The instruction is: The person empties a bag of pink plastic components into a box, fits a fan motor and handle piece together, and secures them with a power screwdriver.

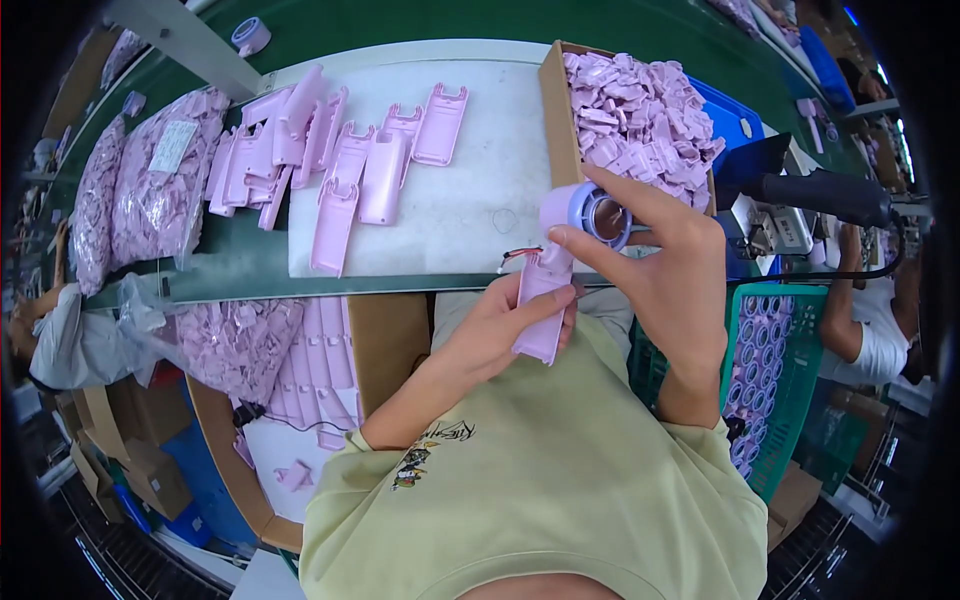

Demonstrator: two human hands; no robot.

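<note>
In front of my chest I hold two pink plastic parts together. My left hand (520, 312) grips a long pink handle shell (541, 325), its thumb laid across it. Red and black wires (519, 254) stick out at the shell's upper end. My right hand (665, 255) has thumb and fingers closed round a short round pink fan head (590, 214) with a purple ring and a dark round opening. The head meets the upper end of the shell; whether they are joined I cannot tell. Several more pink handle shells (384, 178) lie on the white mat (500, 150).
A cardboard box (562, 125) of small pink pieces stands at the back right, beside a black-handled tool (820, 190). Round heads fill a green crate (800, 390) on my right. Bagged pink parts (165, 170) lie left; another cardboard box (385, 345) holds shells below the table edge.
</note>
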